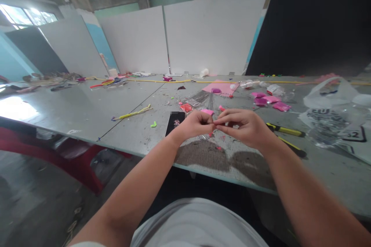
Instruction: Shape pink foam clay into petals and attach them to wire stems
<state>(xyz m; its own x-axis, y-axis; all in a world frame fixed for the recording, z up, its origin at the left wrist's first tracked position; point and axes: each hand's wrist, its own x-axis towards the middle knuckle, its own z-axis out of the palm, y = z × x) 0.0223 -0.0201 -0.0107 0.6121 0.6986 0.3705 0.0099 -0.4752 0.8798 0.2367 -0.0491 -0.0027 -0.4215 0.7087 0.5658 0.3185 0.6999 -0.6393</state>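
My left hand [194, 124] and my right hand [246, 126] meet fingertip to fingertip just above the grey table [87, 112], near its front edge. Both are closed in a pinch around something small; a bit of pink shows between the fingers, too small to name. Right behind the hands lie a small pink piece [207, 111], a red packet [186, 107] and a clear bag of thin wires [203, 98]. A dark phone [175, 121] lies flat just left of my left hand. Tiny pink scraps [218, 148] dot the table below the hands.
A pink sheet [222, 87] and several pink packets [271, 100] lie farther back. A yellow-handled cutter [285, 130] sits right of my right hand. Clear plastic bags [333, 112] fill the right side. A yellow pipe cleaner [131, 114] and green bit [153, 124] lie left. A red chair [72, 158] stands below.
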